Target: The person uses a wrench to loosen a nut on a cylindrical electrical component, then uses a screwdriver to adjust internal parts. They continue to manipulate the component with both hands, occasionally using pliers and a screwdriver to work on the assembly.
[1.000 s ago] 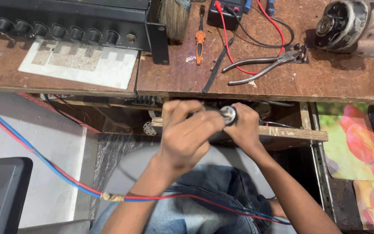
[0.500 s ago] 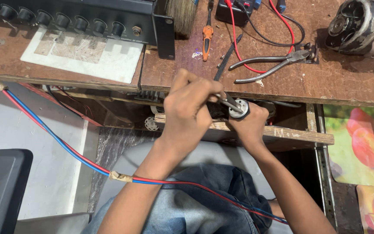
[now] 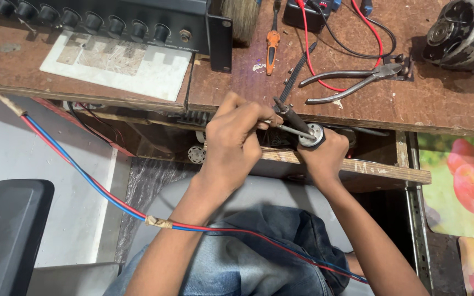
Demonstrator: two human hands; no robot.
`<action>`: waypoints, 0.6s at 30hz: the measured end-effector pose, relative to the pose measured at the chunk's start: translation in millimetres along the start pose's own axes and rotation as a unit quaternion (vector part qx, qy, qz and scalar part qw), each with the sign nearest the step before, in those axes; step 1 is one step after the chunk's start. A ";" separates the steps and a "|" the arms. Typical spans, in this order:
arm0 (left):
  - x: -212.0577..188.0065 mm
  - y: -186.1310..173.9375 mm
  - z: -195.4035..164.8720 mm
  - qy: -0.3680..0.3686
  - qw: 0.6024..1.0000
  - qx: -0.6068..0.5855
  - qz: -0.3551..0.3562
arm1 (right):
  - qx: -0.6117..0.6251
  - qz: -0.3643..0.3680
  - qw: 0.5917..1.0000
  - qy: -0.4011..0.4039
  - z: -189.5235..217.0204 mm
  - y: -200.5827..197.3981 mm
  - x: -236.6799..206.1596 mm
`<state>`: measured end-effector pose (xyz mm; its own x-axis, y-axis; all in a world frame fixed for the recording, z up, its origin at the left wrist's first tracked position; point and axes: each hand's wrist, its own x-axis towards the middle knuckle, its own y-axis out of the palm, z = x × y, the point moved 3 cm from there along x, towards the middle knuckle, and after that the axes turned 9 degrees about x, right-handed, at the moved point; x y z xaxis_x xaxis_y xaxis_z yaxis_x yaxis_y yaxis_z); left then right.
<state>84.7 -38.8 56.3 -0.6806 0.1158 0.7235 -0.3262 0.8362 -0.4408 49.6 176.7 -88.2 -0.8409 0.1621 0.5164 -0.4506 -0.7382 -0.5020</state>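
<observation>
At frame centre, the right hand point(image 3: 325, 156) closes around a small round metal part point(image 3: 311, 133), mostly hidden by its fingers; the left hand point(image 3: 237, 140) pinches a soldering iron point(image 3: 292, 118), tip on the part; pliers point(image 3: 352, 82) and a screwdriver point(image 3: 271, 46) lie above on the workbench point(image 3: 440, 104); a red-blue cable point(image 3: 83, 175) crosses the left forearm.

At the upper left of the frame a flat, pale card point(image 3: 117, 64) lies on the brown workbench point(image 3: 440, 104), just in front of the black knobbed unit point(image 3: 111, 19); it is roughly rectangular, white-grey with a worn brownish patch across its top. At the right edge, lower down, glossy printed sheets point(image 3: 456, 192) show red and orange fruit shapes on a green and yellow ground. No screen is in view, and no sign either
</observation>
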 end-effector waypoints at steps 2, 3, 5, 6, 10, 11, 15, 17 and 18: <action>1.6 -1.8 1.1 0.020 1.000 0.005 0.020 | -0.019 -0.003 1.000 0.015 0.5 0.5 -0.2; 3.3 -2.7 2.1 0.029 0.999 0.006 0.031 | -0.029 -0.004 0.999 0.023 1.2 0.7 -0.8; 5.8 -5.5 1.5 0.088 0.994 -0.010 0.057 | -0.031 -0.011 0.999 0.009 4.2 0.4 -0.9; 6.2 -6.0 0.2 0.118 0.990 -0.018 0.070 | -0.031 -0.014 0.999 0.002 5.6 0.0 -0.6; 9.6 -8.5 4.4 0.113 0.990 -0.030 0.085 | -0.030 0.014 0.999 0.029 7.6 0.9 1.8; 11.3 -9.0 7.4 0.109 0.990 -0.034 0.086 | -0.036 0.028 0.998 0.042 7.3 1.5 3.6; 12.7 -4.2 17.0 0.088 0.989 -0.053 0.109 | -0.045 0.066 0.995 0.063 8.7 2.4 6.0; 10.4 -4.0 20.8 0.085 0.990 -0.058 0.098 | -0.043 0.091 0.992 0.071 9.0 3.1 8.4; 8.8 -3.4 22.2 0.084 0.990 -0.061 0.092 | -0.042 0.104 0.991 0.076 9.0 3.1 9.1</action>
<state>65.2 -52.6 52.4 -0.5997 0.3512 0.7191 -0.1174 0.8502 -0.5132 43.2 170.0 -78.8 -0.9506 0.1138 0.2889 -0.2812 -0.7098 -0.6459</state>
